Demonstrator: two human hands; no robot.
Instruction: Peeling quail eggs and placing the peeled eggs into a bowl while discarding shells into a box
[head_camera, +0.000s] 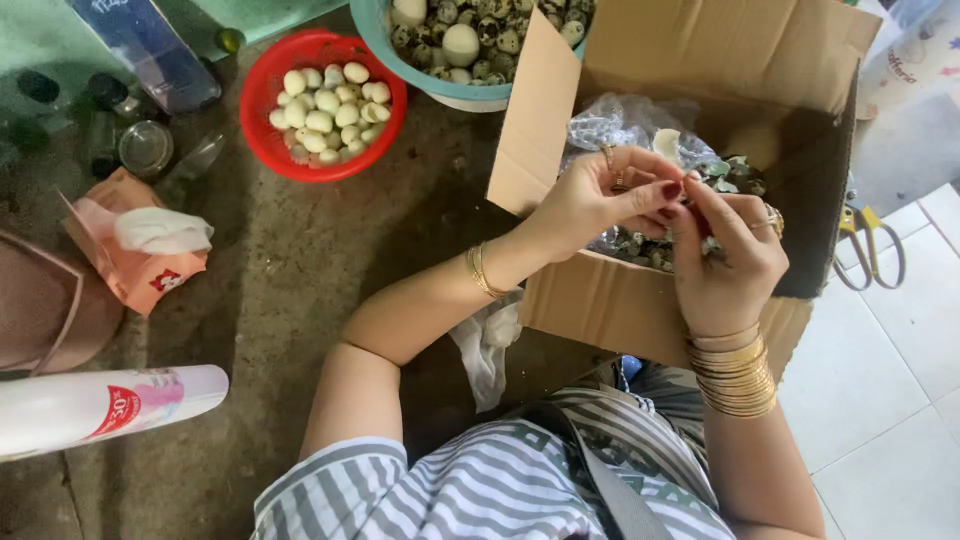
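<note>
Left hand (590, 195) and right hand (722, 255) meet over open brown cardboard box (640, 300), fingertips pinched on small speckled egg (690, 222), mostly hidden; crinkled clear plastic bag (615, 125) beneath.

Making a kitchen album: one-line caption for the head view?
Both hands, left and right, peel a small egg over a shell-filled cardboard box.

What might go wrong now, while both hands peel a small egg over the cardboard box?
1. The left hand and right hand pinch a small speckled egg by fingertips; it may slip into the shell scraps inside the brown cardboard box.
2. Shell bits may stick to the egg and reach the red plastic basket of peeled white eggs.
</note>
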